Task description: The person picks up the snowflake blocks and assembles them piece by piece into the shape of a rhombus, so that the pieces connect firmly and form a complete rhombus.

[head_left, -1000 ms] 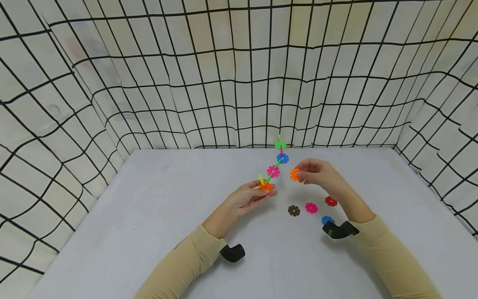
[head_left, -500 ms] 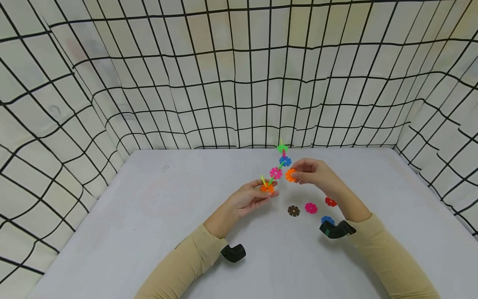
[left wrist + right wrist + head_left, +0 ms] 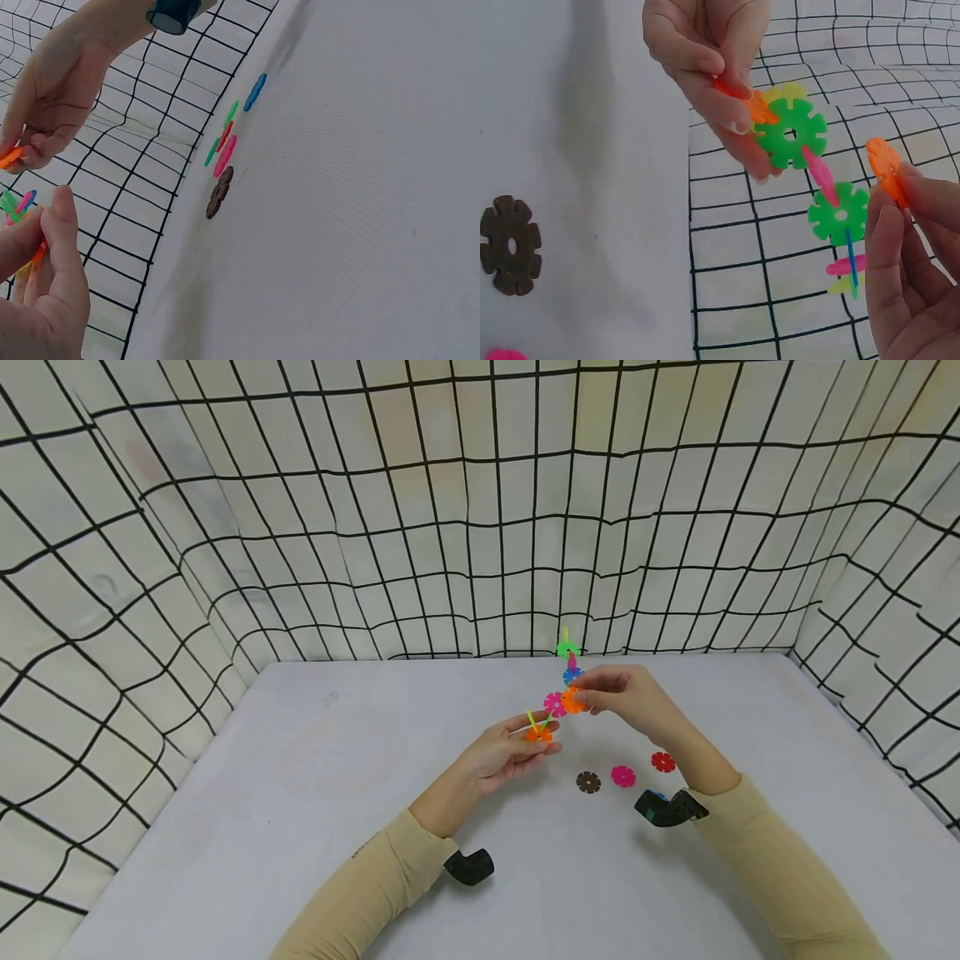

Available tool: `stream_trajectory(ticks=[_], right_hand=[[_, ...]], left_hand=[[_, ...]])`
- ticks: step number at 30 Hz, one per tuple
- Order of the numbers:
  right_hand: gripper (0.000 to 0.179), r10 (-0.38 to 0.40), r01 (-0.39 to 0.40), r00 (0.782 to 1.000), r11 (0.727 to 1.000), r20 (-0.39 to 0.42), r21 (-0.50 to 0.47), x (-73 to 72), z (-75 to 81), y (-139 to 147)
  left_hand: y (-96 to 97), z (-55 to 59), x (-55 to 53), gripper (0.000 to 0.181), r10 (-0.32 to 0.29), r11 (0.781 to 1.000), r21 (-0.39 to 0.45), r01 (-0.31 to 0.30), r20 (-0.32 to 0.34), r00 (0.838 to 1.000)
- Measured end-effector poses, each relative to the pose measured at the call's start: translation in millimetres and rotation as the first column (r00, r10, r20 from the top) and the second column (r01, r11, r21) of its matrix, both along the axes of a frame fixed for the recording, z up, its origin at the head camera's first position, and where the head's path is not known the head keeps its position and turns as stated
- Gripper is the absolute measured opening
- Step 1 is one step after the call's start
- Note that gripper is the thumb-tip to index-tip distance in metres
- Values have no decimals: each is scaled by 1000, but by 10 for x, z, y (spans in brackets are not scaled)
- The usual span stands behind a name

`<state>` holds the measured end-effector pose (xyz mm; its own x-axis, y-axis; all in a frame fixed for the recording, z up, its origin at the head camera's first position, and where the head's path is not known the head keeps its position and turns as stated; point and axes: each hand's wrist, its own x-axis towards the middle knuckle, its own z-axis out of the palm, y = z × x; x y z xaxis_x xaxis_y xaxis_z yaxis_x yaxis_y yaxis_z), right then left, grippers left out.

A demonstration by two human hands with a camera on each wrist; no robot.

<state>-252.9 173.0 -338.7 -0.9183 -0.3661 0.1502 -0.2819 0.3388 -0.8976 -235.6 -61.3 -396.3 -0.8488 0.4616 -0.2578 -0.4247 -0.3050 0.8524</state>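
My left hand (image 3: pixel 501 758) pinches an orange notched plastic disc (image 3: pixel 538 737) at the near end of a chain of interlocked snowflake discs. Yellow, green (image 3: pixel 791 135), pink (image 3: pixel 553 703) and blue discs slot into one another along this chain, which rises away from the hand. Between thumb and fingers, my right hand (image 3: pixel 633 700) holds a single orange disc (image 3: pixel 885 163). From the head view this disc overlaps the pink one; the right wrist view shows a gap between it and the nearby green disc. Fingers of the left hand partly cover the disc they pinch.
Loose discs lie on the white table (image 3: pixel 300 777): brown (image 3: pixel 588 782), pink (image 3: pixel 623 777), red (image 3: pixel 663 762), and a blue one mostly hidden behind the black wrist device (image 3: pixel 671 808). Green discs (image 3: pixel 231 113) show in the left wrist view. Black-grid netting (image 3: pixel 480 552) encloses the table.
My right hand has moved left with its orange disc, up to the chain's middle. The left hand has stayed nearly still, while the chain has tilted slightly.
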Motion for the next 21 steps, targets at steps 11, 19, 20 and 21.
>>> stream_trajectory(ticks=[11,19,20,21], right_hand=[[14,51,19,961,968,-271,251,-51,211,-392],[12,112,-9,959,929,-260,370,-121,237,-517],[13,118,-15,961,925,-249,379,-128,237,-522],[13,122,-21,963,922,-241,386,-136,237,-527]], left_hand=[[16,3,17,47,-39,999,-6,39,-33,999],[-22,10,14,46,-73,996,-46,70,-61,995],[-28,12,13,46,-75,996,-50,72,-63,995],[-34,16,12,46,-76,996,-55,73,-63,995]])
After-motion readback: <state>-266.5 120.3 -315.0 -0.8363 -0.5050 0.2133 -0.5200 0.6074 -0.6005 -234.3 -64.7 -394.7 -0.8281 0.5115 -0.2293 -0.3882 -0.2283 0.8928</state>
